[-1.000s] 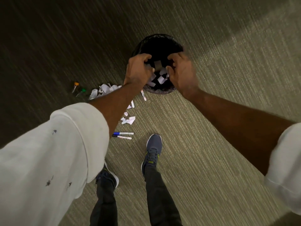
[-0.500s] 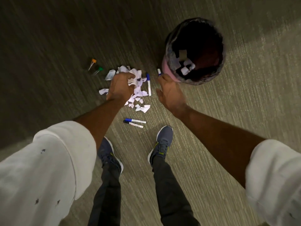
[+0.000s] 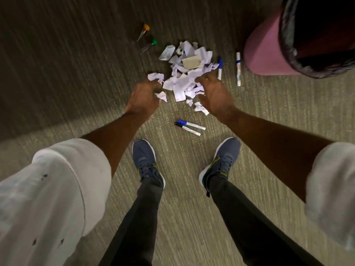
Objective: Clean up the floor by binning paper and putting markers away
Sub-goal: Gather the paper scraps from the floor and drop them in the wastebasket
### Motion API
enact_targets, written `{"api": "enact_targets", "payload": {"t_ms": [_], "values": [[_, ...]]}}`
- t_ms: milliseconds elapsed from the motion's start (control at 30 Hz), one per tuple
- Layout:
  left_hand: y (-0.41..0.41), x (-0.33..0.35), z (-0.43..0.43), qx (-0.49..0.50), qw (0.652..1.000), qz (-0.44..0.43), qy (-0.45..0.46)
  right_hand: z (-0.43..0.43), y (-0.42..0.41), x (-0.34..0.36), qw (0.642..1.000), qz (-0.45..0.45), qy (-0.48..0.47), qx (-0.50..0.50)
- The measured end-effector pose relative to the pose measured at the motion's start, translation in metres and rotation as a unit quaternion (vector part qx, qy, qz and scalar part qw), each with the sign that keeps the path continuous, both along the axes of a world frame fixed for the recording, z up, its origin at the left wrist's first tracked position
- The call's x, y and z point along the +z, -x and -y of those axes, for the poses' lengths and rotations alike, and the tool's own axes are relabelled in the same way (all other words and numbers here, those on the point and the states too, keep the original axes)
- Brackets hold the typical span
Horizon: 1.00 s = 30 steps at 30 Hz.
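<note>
Torn white paper scraps (image 3: 180, 83) are flanked at near edge: right hand (image 3: 214, 93) cupped, empty; left hand (image 3: 143, 96) curled, grip cannot be told.

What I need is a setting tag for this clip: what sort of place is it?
Probably an office or classroom: ribbed commercial carpet, whiteboard-style markers, and what looks like a board eraser among the paper scraps.
</note>
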<state>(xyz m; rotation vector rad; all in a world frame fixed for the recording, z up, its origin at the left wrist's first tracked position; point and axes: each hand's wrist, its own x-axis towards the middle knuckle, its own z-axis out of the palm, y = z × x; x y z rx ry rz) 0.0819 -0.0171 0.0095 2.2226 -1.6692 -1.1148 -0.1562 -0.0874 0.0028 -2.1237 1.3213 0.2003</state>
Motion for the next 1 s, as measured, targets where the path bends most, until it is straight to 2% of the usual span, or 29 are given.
{"api": "enact_targets", "payload": {"t_ms": [167, 300, 500, 600, 700, 1000], "values": [[-0.008, -0.063, -0.006, -0.042, 0.999, -0.005, 0.014, 0.0, -0.005, -0.058, 0.999, -0.024, 0.004, 0.027], [0.009, -0.087, 0.005, -0.047, 0.999, 0.013, 0.018, 0.013, -0.012, -0.103, 0.997, -0.071, -0.003, 0.036], [0.037, -0.152, 0.036, -0.074, 0.996, 0.047, 0.028, 0.029, -0.013, -0.158, 0.977, -0.138, 0.024, 0.162], [0.057, -0.178, 0.042, -0.036, 0.998, 0.056, 0.021, 0.028, -0.012, -0.176, 0.972, -0.158, 0.025, 0.174], [0.077, -0.191, 0.04, 0.033, 0.999, 0.032, 0.03, 0.028, -0.015, -0.183, 0.979, -0.146, 0.032, 0.139], [0.088, -0.192, 0.04, 0.014, 0.992, 0.114, 0.042, 0.022, -0.012, -0.176, 0.986, -0.059, 0.116, 0.108]]}}
